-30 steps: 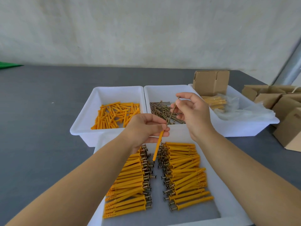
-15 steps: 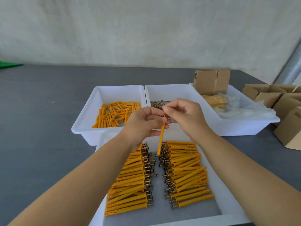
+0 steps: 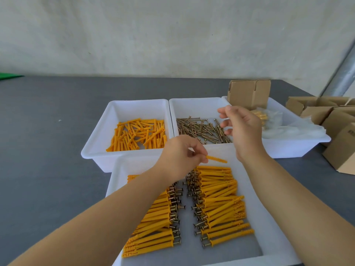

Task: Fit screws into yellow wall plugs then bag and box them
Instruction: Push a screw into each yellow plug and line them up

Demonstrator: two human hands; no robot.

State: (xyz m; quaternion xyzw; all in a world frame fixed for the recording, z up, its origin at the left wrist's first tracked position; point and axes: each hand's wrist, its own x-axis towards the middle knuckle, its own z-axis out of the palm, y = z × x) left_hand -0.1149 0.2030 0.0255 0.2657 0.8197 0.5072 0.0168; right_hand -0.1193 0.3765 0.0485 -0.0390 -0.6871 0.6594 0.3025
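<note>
My left hand (image 3: 182, 156) pinches a yellow wall plug (image 3: 217, 159) that points right, held just above the far end of the near white tray (image 3: 269, 217). That tray holds two rows of assembled plugs with screws (image 3: 221, 206), heads facing the middle. My right hand (image 3: 242, 129) hovers with relaxed fingers, holding nothing, over the right side of the screw pile (image 3: 201, 129) in the middle bin (image 3: 192, 104). Loose yellow plugs (image 3: 138, 135) fill the left bin (image 3: 99, 139).
A third white bin (image 3: 299, 146) at the right holds a small cardboard box (image 3: 248, 93) and clear bags with packed plugs (image 3: 262, 117). More cardboard boxes (image 3: 338, 129) crowd the table's right edge. Grey tabletop (image 3: 48, 131) stretches to the left.
My hands have come apart. The right hand let go of the plug and moved up and right over the screws. The left hand turned the plug from upright to lying sideways.
</note>
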